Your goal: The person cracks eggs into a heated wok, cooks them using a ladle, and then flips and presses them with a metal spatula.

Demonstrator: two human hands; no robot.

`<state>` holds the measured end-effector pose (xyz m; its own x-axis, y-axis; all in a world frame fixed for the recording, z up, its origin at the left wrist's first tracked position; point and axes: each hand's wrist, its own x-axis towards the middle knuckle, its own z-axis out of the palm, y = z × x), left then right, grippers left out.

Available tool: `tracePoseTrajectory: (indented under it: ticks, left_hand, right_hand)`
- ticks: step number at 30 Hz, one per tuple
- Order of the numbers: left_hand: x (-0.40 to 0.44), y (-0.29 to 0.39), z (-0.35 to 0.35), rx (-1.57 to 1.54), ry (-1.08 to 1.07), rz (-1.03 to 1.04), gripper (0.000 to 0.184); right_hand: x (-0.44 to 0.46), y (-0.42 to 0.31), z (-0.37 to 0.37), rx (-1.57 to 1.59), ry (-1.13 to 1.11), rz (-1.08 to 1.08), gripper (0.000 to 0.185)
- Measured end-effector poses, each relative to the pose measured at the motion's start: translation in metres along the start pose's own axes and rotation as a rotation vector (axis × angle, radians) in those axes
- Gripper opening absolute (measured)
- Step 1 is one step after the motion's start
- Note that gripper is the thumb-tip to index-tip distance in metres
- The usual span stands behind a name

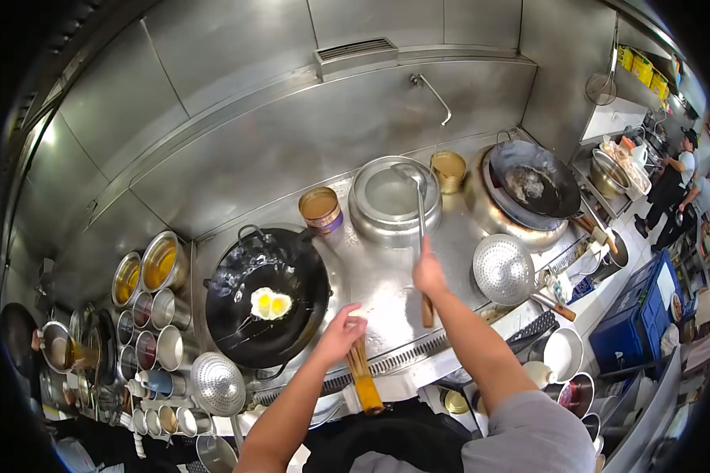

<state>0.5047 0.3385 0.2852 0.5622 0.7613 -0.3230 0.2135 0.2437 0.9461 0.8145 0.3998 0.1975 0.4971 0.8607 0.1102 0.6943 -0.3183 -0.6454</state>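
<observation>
My right hand (428, 276) is wrapped round the wooden-ended handle of a long ladle (420, 209). The ladle's bowl rests over the right side of a round metal pot (360, 217) of cloudy liquid. My left hand (342, 336) hovers near the counter's front edge, right of a black wok (229, 331), its fingers loosely bent and apart. Just below its fingertips stands a bundle of bamboo splints with an amber lower end (363, 382), like a wok brush; no clear grip on it shows. Two fried eggs (270, 304) with joined whites lie in the wok.
Tins (321, 210) stand behind the wok and beside the pot. A second wok (535, 180) sits on the right burner. Perforated strainers (503, 270) lie right and left. Metal bowls (164, 264) and cups crowd the left. A blue bin (635, 307) and people (674, 185) are farther right.
</observation>
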Motion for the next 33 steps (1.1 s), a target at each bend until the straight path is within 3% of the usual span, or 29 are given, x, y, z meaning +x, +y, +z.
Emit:
tracePoseTrajectory:
  ticks: [3, 6, 13, 16, 19, 22, 25, 28, 30, 33]
  left_hand:
    - [0.082, 0.006, 0.027, -0.008, 0.06, -0.052, 0.051]
    - [0.158, -0.015, 0.039, -0.035, 0.104, -0.074, 0.048]
    - [0.288, -0.033, 0.057, 0.057, 0.203, -0.104, 0.046]
    - [0.338, -0.073, 0.061, -0.333, 0.258, -0.181, 0.021]
    - [0.348, -0.101, 0.062, 0.03, 0.133, -0.303, 0.011]
    - [0.293, -0.088, 0.081, 0.372, 0.276, -0.057, 0.022]
    - [0.257, -0.057, 0.096, -0.165, 0.237, -0.211, 0.034]
    - [0.219, 0.018, 0.13, -0.804, 0.197, -0.282, 0.035]
    - [0.223, 0.018, 0.125, -0.817, 0.09, -0.176, 0.032]
    - [0.218, 0.035, 0.12, -0.78, 0.044, -0.088, 0.028]
  right_hand:
    - [0.042, -0.044, -0.028, 0.725, -0.297, 0.329, 0.075]
    - [0.061, -0.001, -0.013, 1.822, -0.493, 0.618, 0.064]
    - [-0.054, 0.004, -0.078, 1.795, -0.563, 0.494, 0.068]
    - [-0.092, 0.008, -0.098, 1.807, -0.643, 0.474, 0.076]
    - [-0.121, 0.021, -0.095, 1.822, -0.706, 0.46, 0.083]
    - [-0.148, 0.02, -0.09, 1.839, -0.698, 0.453, 0.085]
    - [-0.165, 0.024, -0.075, 1.912, -0.704, 0.393, 0.087]
    - [-0.181, 0.025, -0.057, 2.001, -0.717, 0.346, 0.087]
    - [-0.18, 0.022, -0.051, 2.135, -0.766, 0.267, 0.08]
    - [-0.146, 0.022, -0.033, 1.906, -0.56, 0.695, 0.057]
